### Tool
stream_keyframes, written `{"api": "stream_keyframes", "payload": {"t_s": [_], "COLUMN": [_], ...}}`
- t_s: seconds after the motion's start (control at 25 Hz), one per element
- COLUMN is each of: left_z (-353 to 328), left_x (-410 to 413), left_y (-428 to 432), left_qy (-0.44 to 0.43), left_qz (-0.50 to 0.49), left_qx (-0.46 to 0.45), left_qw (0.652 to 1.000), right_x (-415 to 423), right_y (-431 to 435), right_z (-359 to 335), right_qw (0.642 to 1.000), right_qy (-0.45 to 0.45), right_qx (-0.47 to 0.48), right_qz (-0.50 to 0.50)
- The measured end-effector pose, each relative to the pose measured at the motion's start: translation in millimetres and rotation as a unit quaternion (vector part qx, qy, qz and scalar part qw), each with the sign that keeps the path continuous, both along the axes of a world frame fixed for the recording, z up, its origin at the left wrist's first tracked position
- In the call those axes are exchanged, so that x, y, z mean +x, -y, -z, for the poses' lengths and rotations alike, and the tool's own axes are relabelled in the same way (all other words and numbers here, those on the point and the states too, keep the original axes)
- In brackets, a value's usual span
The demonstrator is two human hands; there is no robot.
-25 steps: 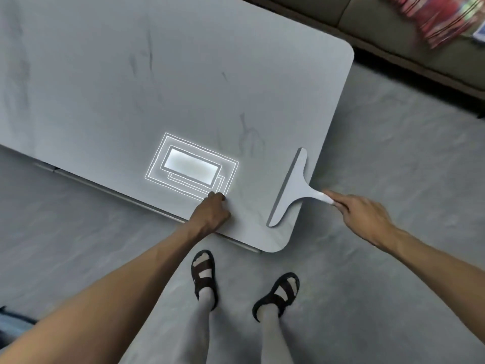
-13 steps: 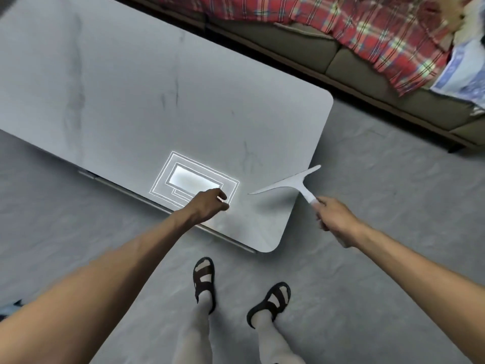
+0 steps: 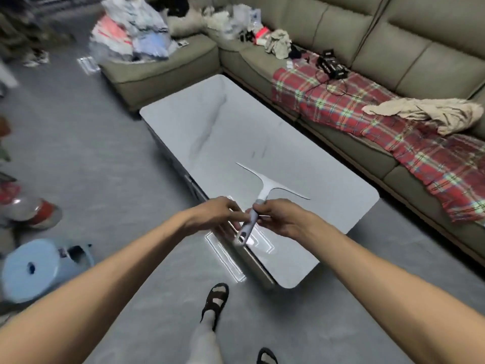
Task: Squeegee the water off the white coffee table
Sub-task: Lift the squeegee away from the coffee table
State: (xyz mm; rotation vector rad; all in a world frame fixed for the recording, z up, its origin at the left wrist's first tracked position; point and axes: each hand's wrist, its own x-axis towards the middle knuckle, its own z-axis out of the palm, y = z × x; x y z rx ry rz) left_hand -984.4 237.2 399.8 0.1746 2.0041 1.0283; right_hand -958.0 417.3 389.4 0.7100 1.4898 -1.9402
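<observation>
Olive sofa (image 3: 393, 40), white coffee table (image 3: 236, 122), and a squeegee (image 3: 265, 189) held in both hands.

The corner sofa is seen along the far and right sides of the room, with a red plaid blanket (image 3: 409, 132) spread over its seat. The coffee table is set just in front of it on the grey floor, its top marked by faint grey streaks. A pale blue stool (image 3: 31, 269) is seen low at the left. The white squeegee is held over the table's near end, its blade turned away from the person and its handle pointing back toward them; whether the blade meets the tabletop cannot be told. The handle is pinched just below the neck by the right hand (image 3: 284, 219), and lower down it is gripped by the curled fingers of the left hand (image 3: 214, 214).
</observation>
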Motion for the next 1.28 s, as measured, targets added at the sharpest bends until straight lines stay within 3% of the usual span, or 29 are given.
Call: {"api": "stream_keyframes", "payload": {"t_s": [0.24,0.4,0.64,0.96,1.2,1.28], "left_z": [-41,-47,-19,59,86,87], "left_x": [154,267,470,735,870,877], "left_y": [99,188,321,457,452,444], "left_qy": [-0.043,-0.003,0.022,0.07,0.123,0.118], "left_qz": [-0.19,-0.286,-0.461,-0.577,-0.626,-0.625], "left_qx": [-0.009,-0.034,-0.079,-0.13,-0.168,-0.188], "left_qw": [0.981,0.958,0.884,0.803,0.751,0.748], "right_x": [85,151,301,539,670,678], "right_y": [114,218,393,579,611,606], "right_z": [-43,-38,-9,56,79,86], "right_qw": [0.981,0.955,0.875,0.793,0.724,0.725], "right_qy": [-0.097,-0.068,-0.071,-0.015,0.057,0.068], "right_qx": [0.041,0.055,0.071,0.068,0.086,0.089], "right_qz": [-0.165,-0.282,-0.474,-0.605,-0.683,-0.68]}}
